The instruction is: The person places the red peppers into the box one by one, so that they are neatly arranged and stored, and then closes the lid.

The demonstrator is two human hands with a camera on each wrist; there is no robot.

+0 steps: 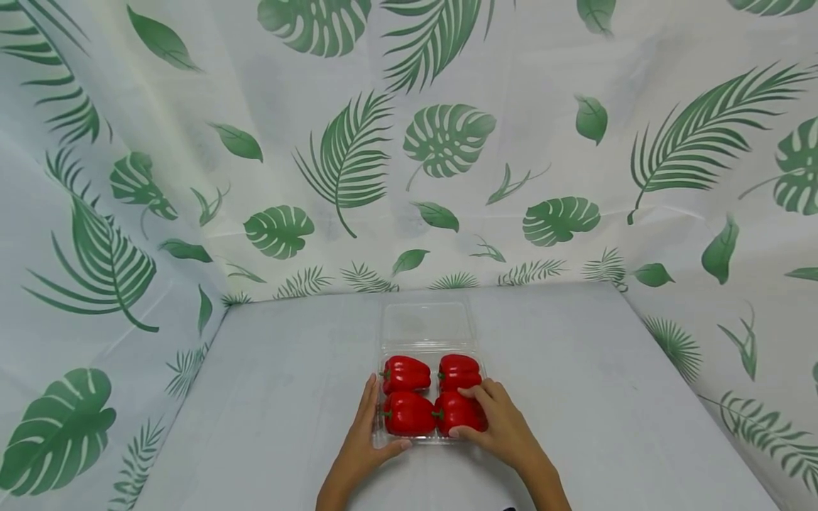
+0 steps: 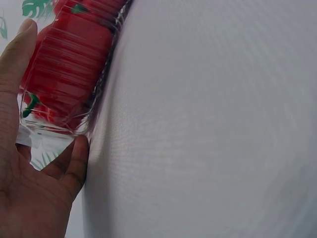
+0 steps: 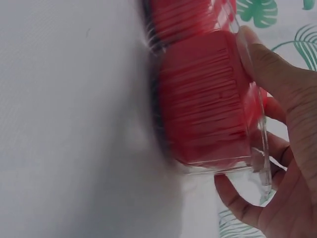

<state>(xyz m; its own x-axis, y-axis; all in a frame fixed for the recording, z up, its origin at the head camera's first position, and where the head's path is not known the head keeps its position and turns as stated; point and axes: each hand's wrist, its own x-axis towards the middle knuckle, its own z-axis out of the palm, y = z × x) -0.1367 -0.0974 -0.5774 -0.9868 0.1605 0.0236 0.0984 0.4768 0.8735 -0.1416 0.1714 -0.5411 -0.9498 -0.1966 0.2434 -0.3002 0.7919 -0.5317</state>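
Several glossy red bell peppers with green stems sit in a clear plastic clamshell box [image 1: 428, 440], its lid [image 1: 427, 323] folded back behind it. My left hand [image 1: 363, 443] is at the front left corner, with straight fingers along the left wall and the thumb by the front rim. My right hand [image 1: 505, 426] grips the front right bell pepper [image 1: 455, 411], thumb on its near side and fingers over its far side. This pepper lies inside the box. Front left is another pepper [image 1: 409, 414]; behind are a rear left pepper [image 1: 407, 374] and a rear right one [image 1: 459, 372].
The box stands on a table with a pale cover [image 1: 287, 397]. White cloth printed with green leaves [image 1: 447, 234] closes off the back and both sides. A small dark object [image 1: 509, 509] shows at the bottom edge of the head view.
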